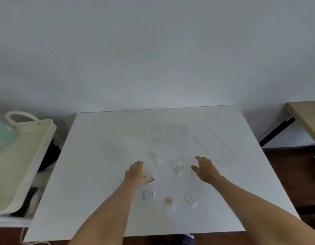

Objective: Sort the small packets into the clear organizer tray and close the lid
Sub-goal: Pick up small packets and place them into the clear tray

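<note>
The clear organizer tray (168,132) lies at the far middle of the white table (100,191), faint and blurred, with a small packet inside near its left side. Its clear lid (216,147) lies flat to the right. Several small packets are scattered nearer me: one with red bits (152,179), one with dark bits (178,167), a clear one (157,159), a grey one (147,195), an orange one (169,200) and a cream one (190,199). My left hand (135,172) hovers, fingers apart, beside the red-bit packet. My right hand (204,167) is spread open right of the dark-bit packet.
A cream tote bag (20,156) with a handle stands on a surface left of the table. A wooden table corner (306,117) with a black leg shows at the right. A plain wall rises behind the table's far edge.
</note>
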The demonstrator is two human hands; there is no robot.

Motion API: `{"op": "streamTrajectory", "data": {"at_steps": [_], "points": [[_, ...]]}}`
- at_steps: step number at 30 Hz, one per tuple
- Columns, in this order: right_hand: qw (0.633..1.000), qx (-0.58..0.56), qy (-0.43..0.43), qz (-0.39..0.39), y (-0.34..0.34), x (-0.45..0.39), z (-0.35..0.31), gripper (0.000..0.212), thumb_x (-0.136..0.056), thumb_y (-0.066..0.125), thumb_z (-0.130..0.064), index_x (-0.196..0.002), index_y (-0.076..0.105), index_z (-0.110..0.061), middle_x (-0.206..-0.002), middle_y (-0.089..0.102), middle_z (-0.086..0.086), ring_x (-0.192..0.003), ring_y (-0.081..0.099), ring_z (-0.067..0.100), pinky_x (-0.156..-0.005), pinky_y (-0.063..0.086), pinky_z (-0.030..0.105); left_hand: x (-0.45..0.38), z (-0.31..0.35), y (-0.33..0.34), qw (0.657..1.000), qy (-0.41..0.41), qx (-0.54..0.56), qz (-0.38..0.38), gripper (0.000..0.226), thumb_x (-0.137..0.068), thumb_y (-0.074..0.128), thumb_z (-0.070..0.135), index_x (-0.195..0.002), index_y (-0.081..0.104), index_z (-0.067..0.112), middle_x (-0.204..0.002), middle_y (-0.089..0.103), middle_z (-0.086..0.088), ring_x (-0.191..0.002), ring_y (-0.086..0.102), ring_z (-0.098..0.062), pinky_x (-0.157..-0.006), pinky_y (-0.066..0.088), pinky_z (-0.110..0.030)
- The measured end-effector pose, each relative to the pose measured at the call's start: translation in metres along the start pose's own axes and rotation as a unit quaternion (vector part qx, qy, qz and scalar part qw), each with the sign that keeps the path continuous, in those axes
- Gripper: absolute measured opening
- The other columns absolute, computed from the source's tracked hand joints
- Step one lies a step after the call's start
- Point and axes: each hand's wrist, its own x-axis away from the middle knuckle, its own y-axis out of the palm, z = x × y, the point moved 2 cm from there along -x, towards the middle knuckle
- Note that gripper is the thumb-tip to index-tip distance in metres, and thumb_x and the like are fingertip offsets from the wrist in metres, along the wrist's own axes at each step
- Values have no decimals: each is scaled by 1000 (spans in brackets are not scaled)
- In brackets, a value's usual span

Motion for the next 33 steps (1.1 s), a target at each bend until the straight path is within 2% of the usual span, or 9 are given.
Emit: {"op": "streamTrajectory", "data": {"at_steps": [6, 13, 18, 21, 23, 26, 29, 31, 33], "points": [[999, 43, -7, -5, 16, -12, -1, 58, -92, 53, -47, -136, 43, -11, -132, 55, 12, -123, 48, 29, -100, 42, 38, 3, 5, 24, 997, -67, 31, 35, 72, -80, 68, 40, -139, 34, 16, -144, 32, -10, -133, 34, -29, -103, 45, -42], [995, 92, -14, 23, 27, -28, -6, 63, -85, 55, -60, -124, 48, -10, -121, 55, 9, -112, 51, 27, -93, 43, 36, -2, 14, 30, 990, -99, 64, 74, 72, -74, 77, 37, -132, 41, 12, -126, 44, -12, -119, 48, -28, -92, 51, -38], [995, 91, 4, 41, 35, -34, -17, 69, -78, 60, -65, -119, 46, -11, -114, 58, 8, -105, 54, 26, -87, 44, 34, 2, 12, 31, 976, -132, 152, 89, 71, -64, 86, 37, -116, 43, 15, -114, 46, -6, -97, 60, -30, -80, 49, -37], [996, 74, 17, 38, 36, -38, -20, 69, -74, 67, -62, -115, 44, -11, -110, 61, 9, -102, 56, 27, -83, 44, 34, 3, 10, 32, 969, -132, 184, 98, 65, -61, 87, 37, -101, 38, 19, -99, 47, 0, -85, 55, -24, -74, 46, -33], [997, 67, 28, 31, 36, -39, -21, 68, -73, 70, -59, -113, 43, -11, -109, 62, 9, -101, 57, 27, -83, 44, 34, 2, 6, 33, 966, -132, 202, 93, 64, -62, 87, 34, -99, 37, 20, -92, 54, -1, -80, 54, -23, -69, 43, -30], [998, 40, 54, 14, 35, -41, -21, 64, -73, 75, -51, -113, 44, -12, -110, 62, 8, -104, 56, 26, -86, 43, 34, 1, 0, 34, 963, -128, 224, 78, 52, -69, 82, 27, -103, 45, 17, -94, 64, -4, -84, 64, -27, -68, 47, -30], [997, 12, 76, -8, 35, -46, -19, 56, -74, 76, -47, -113, 50, -15, -113, 61, 7, -109, 53, 25, -90, 41, 34, 1, -7, 32, 960, -106, 244, 87, 28, -78, 73, 19, -92, 49, 20, -86, 65, -2, -79, 65, -23, -63, 49, -26], [996, -15, 90, -20, 36, -49, -18, 43, -76, 76, -43, -107, 59, -18, -113, 61, 6, -112, 51, 26, -93, 40, 35, 1, -11, 26, 959, -93, 251, 95, 19, -82, 68, 14, -86, 51, 20, -80, 61, 1, -73, 62, -21, -55, 43, -20], [994, -54, 94, -13, 36, -49, -18, 26, -80, 73, -37, -97, 65, -19, -110, 64, 6, -111, 51, 28, -92, 40, 37, 1, -12, 19, 954, -82, 271, 99, 18, -83, 64, 12, -76, 48, 18, -71, 55, 2, -62, 55, -18, -52, 37, -19]]}}
